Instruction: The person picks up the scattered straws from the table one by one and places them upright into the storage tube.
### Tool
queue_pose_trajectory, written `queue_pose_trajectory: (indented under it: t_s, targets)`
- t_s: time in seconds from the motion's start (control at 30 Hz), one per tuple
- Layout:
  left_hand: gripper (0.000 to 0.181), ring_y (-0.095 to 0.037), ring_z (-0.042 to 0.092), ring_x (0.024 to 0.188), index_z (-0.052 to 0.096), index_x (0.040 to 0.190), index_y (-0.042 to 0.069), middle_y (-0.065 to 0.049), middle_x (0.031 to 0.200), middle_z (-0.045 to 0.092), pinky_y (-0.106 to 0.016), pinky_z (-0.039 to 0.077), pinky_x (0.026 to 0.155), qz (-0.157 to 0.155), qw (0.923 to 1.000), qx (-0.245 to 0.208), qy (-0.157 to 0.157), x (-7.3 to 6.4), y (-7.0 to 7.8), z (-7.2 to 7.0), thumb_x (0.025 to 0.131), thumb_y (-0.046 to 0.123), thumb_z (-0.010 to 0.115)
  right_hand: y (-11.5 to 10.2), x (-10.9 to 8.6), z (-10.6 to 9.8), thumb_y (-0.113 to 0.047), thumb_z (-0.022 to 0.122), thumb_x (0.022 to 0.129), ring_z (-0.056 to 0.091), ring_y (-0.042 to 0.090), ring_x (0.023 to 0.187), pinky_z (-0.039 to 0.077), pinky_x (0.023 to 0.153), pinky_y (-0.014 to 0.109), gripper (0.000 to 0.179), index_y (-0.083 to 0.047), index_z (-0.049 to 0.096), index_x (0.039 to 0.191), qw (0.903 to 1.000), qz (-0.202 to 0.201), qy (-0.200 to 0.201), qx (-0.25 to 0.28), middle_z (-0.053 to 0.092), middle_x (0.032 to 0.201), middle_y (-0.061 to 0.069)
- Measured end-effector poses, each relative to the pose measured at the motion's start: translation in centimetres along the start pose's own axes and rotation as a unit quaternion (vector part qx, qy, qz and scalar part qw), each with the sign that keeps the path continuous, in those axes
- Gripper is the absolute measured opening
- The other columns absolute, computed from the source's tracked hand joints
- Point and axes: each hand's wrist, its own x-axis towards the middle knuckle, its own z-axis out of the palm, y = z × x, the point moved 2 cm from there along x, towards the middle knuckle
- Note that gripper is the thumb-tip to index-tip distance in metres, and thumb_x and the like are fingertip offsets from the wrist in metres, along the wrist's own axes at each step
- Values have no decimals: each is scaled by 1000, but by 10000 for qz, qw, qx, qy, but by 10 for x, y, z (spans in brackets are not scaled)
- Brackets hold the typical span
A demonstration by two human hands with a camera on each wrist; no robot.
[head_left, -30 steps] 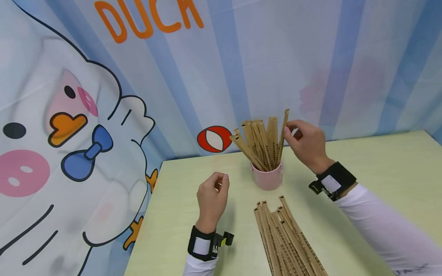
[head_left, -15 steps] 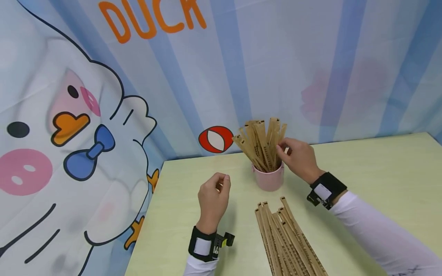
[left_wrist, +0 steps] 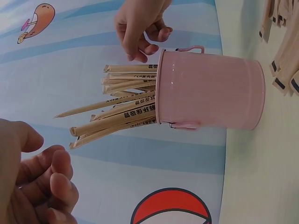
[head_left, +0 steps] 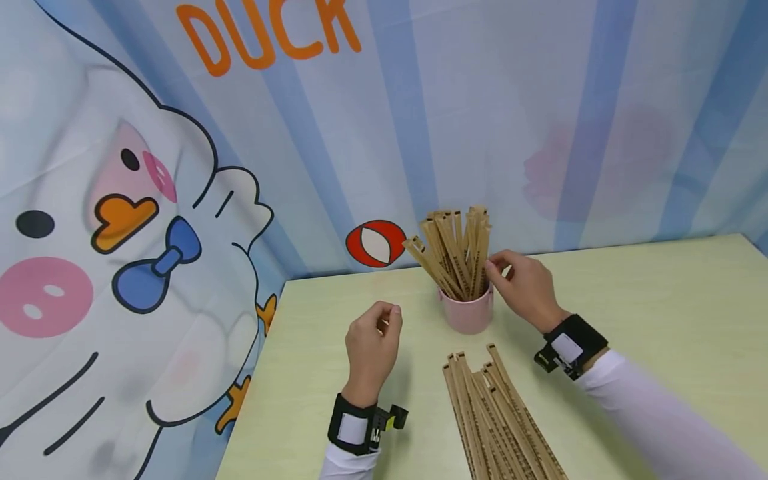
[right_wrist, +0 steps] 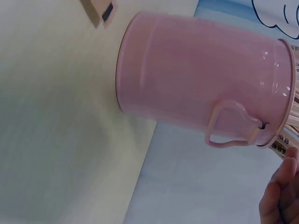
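A pink metal bucket [head_left: 468,316] with small side handles stands near the back of the table, holding a bunch of paper-wrapped straws [head_left: 453,257] that fan out above its rim. My right hand [head_left: 527,288] is just right of the bunch, fingertips close to the straws by the rim. Its fingers are loosely bent, and the left wrist view shows nothing held in them. In front of the bucket and to its left, my left hand [head_left: 372,350] hovers over the table with loosely curled fingers [left_wrist: 60,186], holding nothing. More wrapped straws [head_left: 501,420] lie in front of the bucket.
The pale yellow-green table [head_left: 648,320] meets a blue-striped backdrop cloth [head_left: 492,100] behind the bucket. A large printed white duck [head_left: 198,353] fills the left side of the cloth. Black camera straps [head_left: 579,343] circle both wrists.
The right hand has lowered a wrapped straw into the bucket, let go of it and drawn slightly away to the right. The left hand has barely moved.
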Motion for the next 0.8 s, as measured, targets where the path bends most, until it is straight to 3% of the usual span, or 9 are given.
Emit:
queue_pose_trajectory:
  t_s: [0.17, 0.4, 0.8]
  targets:
    - [18, -9, 50, 57, 67, 82, 10, 2, 65, 61, -23, 41, 51, 17, 10000, -3, -16, 0, 0, 0, 93, 20, 57, 0, -17, -3, -26, 58, 93, 54, 15, 57, 39, 50, 30, 21, -7, 68, 96, 9994, 324, 60, 109, 67, 77, 7]
    - [18, -9, 50, 56, 67, 81, 11, 2, 64, 60, -23, 41, 51, -12, 10000, 29, -22, 0, 0, 0, 93, 19, 56, 4, -39, -18, -19, 59, 92, 54, 17, 58, 40, 51, 31, 17, -5, 69, 93, 9984, 477, 155, 249, 68, 77, 9]
    - [19, -8, 50, 56, 67, 81, 11, 3, 66, 62, -22, 40, 50, -18, 9999, 36, -123, -2, 2, 0, 93, 20, 56, 3, -54, -43, -14, 61, 90, 52, 14, 54, 38, 49, 27, 13, -3, 69, 90, 9957, 669, 555, 330, 67, 74, 9]
